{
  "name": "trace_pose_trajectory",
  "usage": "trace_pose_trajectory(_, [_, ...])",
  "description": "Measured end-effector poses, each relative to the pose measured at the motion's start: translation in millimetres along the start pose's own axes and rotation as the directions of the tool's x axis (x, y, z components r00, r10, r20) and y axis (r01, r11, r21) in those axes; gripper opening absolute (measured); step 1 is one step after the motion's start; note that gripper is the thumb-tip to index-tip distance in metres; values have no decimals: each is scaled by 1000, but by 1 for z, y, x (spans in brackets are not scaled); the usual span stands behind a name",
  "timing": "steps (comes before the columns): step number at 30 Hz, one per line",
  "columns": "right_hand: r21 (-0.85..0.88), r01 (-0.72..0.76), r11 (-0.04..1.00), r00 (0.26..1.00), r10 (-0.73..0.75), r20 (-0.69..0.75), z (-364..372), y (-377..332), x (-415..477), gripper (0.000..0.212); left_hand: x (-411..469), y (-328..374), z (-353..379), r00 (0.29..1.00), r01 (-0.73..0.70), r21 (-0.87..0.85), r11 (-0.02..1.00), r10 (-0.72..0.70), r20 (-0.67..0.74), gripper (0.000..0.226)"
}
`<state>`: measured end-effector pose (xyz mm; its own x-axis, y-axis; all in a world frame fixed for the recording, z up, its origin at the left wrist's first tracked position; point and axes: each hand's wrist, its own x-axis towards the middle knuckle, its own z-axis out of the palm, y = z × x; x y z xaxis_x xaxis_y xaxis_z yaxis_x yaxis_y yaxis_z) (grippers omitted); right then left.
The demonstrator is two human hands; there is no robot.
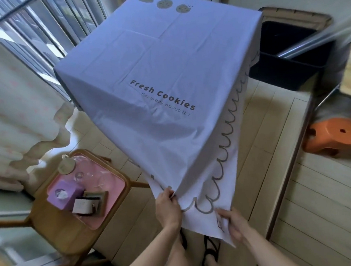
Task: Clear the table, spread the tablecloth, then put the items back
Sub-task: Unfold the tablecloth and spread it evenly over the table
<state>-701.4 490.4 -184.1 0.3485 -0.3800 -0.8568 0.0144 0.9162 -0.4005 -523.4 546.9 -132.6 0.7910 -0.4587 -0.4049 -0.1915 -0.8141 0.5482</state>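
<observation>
Closest in: left grip [168, 209] pinching a fold of the near hem, right grip [234, 222] curled round the near right corner, both clamped on the tablecloth [155, 71].

Lilac tablecloth draped over the desk, itself hidden beneath. Flat across the far part, lifted into a slope on the near side, hanging long down the right, seemingly shorter on the left. Judged mid-spread, not yet settled.

Draw toward the near left to even the overhang. Keep both grips level and the hem taut, flattening the fold creases. Lower slowly rather than dropping, pushing trapped air out toward the far side. Check the printed lettering for squareness against the edges before letting go. Then smooth from the middle outward with flat palms.

Wooden chair [59, 236] at near left, apart from the hem; avoid sweeping it with the cloth. On its pink seat, purple box [64, 194], small white case [82, 205] touching it on the near side, round tag [67, 167] farther back, all awaiting return to the desk.
</observation>
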Motion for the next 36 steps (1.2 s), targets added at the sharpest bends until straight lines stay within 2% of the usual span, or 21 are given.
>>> trace_pose_trajectory(2, [-57, 7, 998, 1000, -6, 6, -26, -4, -11, 90, 3, -5, 13, 995, 104, -33, 994, -103, 18, 10])
trace_pose_trajectory(4, [-77, 7, 997, 1000, -8, -1, -46, -8, -17, 99, 1, -8, 25, 973, 226, -53, 973, -223, 54, 5])
trace_pose_trajectory(6, [-87, -11, 996, 1000, 11, 0, -60, -11, -24, 106, -5, -9, 34, 926, 372, -111, 922, -359, 117, 10])
trace_pose_trajectory(7, [-93, -15, 996, 1000, 15, -1, -68, -12, -24, 108, -9, -11, 40, 886, 459, -177, 871, -433, 168, 18])
trace_pose_trajectory(8, [-105, -29, 994, 1000, 28, -10, -72, -14, -27, 108, -14, -9, 43, 821, 568, -255, 783, -513, 251, 36])
trace_pose_trajectory(9, [-114, -34, 993, 999, 33, -7, -74, -15, -31, 108, -19, -10, 46, 735, 676, -342, 653, -565, 374, 57])
trace_pose_trajectory(10, [-120, -45, 992, 999, 44, -7, -73, -15, -35, 107, -25, -9, 48, 645, 764, -411, 498, -556, 525, 69])
trace_pose_trajectory(12, [-112, -62, 992, 998, 61, -13, -74, -13, -39, 105, -33, -14, 55, 520, 854, -474, 216, -385, 762, 65])
trace_pose_trajectory(14, [-91, -69, 993, 998, 68, -17, -75, -11, -44, 102, -37, -23, 62, 491, 859, -511, -34, -233, 840, 65])
trace_pose_trajectory(15, [-85, -79, 993, 997, 78, -19, -76, -10, -46, 95, -39, -27, 63, 500, 843, -527, -102, -209, 840, 65])
trace_pose_trajectory(17, [-37, -112, 993, 994, 111, -13, -78, -10, -53, 70, -41, -31, 63, 535, 811, -568, -139, -218, 817, 55])
trace_pose_trajectory(19, [-37, -125, 991, 992, 125, -7, -80, -10, -56, 60, -38, -35, 63, 560, 777, -601, -190, -229, 796, 46])
trace_pose_trajectory(21, [-58, -116, 992, 993, 115, -18, -79, -11, -57, 59, -35, -36, 61, 596, 756, -625, -194, -192, 780, 39])
trace_pose_trajectory(23, [-73, -83, 994, 996, 79, -50, -78, -10, -57, 45, -32, -36, 57, 665, 713, -677, -182, -131, 735, 36])
trace_pose_trajectory(26, [-80, -48, 996, 993, 39, -114, -78, -5, -51, 23, -29, -37, 45, 745, 638, -766, -74, -192, 639, 37])
trace_pose_trajectory(27, [-89, -42, 995, 989, 28, -144, -76, -3, -49, 19, -30, -40, 41, 755, 620, -785, -10, -264, 600, 33])
trace_pose_trajectory(29, [-160, -33, 987, 970, -7, -244, -69, 2, -44, 13, -35, -46, 32, 744, 576, -800, 166, -512, 429, 10])
trace_pose_trajectory(31, [-236, -15, 972, 939, -68, -337, -62, 12, -39, 10, -43, -45, 23, 723, 530, -786, 320, -654, 221, 17])
trace_pose_trajectory(33, [-275, -6, 961, 910, -109, -400, -56, 22, -38, 8, -47, -41, 16, 743, 504, -761, 409, -654, 140, 19])
trace_pose_trajectory(34, [-283, -11, 959, 903, -112, -415, -55, 27, -38, 9, -48, -38, 12, 750, 508, -750, 424, -646, 142, 20])
trace_pose_trajectory(36, [-284, -32, 958, 909, -91, -407, -58, 33, -39, 9, -43, -37, 5, 756, 518, -768, 376, -621, 206, 18])
